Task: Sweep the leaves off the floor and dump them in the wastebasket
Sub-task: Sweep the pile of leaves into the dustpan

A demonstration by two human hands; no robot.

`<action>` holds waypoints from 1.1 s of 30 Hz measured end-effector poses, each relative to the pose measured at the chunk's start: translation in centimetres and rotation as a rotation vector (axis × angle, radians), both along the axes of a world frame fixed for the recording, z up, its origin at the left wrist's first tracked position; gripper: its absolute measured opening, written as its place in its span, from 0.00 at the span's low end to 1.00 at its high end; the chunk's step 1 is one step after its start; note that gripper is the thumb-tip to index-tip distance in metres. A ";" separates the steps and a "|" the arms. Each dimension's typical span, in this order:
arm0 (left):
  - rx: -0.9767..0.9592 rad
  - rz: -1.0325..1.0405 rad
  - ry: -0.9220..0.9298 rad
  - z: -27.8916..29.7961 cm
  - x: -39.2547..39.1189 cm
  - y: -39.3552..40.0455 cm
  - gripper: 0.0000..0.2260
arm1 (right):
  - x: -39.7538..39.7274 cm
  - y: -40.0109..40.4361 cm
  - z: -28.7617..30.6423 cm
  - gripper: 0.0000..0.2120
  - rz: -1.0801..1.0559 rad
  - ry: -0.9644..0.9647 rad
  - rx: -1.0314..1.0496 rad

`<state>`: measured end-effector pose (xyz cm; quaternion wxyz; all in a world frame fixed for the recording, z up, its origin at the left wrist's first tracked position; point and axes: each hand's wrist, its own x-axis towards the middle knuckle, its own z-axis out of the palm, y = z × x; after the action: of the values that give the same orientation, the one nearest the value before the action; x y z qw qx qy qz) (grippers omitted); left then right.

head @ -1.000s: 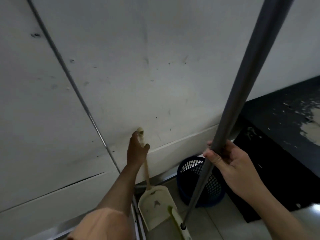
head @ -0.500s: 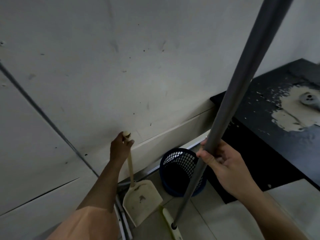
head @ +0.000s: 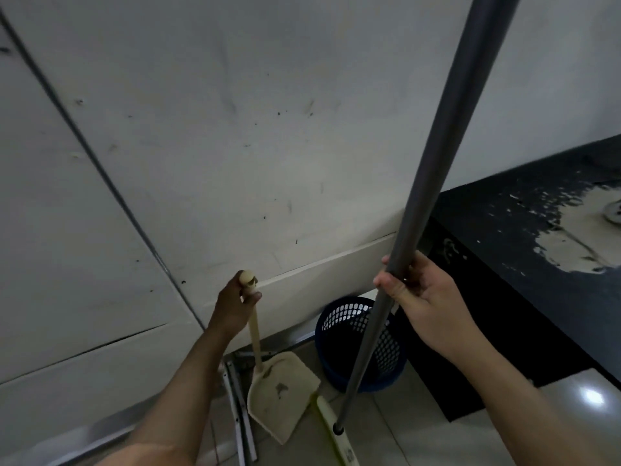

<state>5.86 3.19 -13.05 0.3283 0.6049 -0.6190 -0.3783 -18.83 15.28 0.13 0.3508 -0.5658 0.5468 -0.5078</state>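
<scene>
My left hand (head: pixel 235 306) grips the top of the cream dustpan's handle; the dustpan (head: pixel 282 395) hangs low by the wall, its scoop stained with a small dark speck inside. My right hand (head: pixel 420 294) holds the long grey broom handle (head: pixel 447 156), which slants down to the pale green broom head (head: pixel 332 428) on the floor tiles. A dark blue mesh wastebasket (head: pixel 353 344) stands against the wall, just right of the dustpan and behind the broom handle. No leaves show on the visible floor.
A pale wall (head: pixel 235 146) with a skirting board fills most of the view. A black cabinet (head: pixel 524 257) with a peeling top stands at the right, close to the wastebasket. Metal rails (head: pixel 240 415) lie on the floor left of the dustpan.
The view shifted a little; both hands keep their grips, and the dustpan and broom stay beside the wastebasket.
</scene>
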 end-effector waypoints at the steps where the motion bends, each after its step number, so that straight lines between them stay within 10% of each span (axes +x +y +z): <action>1: -0.010 0.040 0.009 0.8 0.0 0.8 0.08 | -0.1 0.3 -0.2 0.09 0.031 0.019 -0.009; 33: -0.241 1.227 -0.096 8.3 9.8 37.6 0.10 | 12.0 8.0 2.3 0.08 0.788 0.202 -0.080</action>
<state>15.70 40.79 -4.76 0.5235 0.8252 -0.2111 -0.0210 -6.79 23.28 2.44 0.4408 -0.7921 0.2997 -0.2975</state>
